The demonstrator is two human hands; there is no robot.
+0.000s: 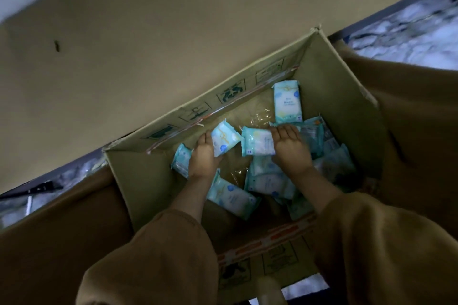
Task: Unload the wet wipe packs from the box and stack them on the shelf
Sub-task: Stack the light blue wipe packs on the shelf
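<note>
head view: both hands grip soft crinkly packs (259, 144) inside cardboard box (344, 96).

Dim, bluish picture, tilted, blurred at edges

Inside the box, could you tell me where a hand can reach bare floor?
Bare floor lies along the far wall, left of the upright pack. The right side is crowded with packs.
</note>
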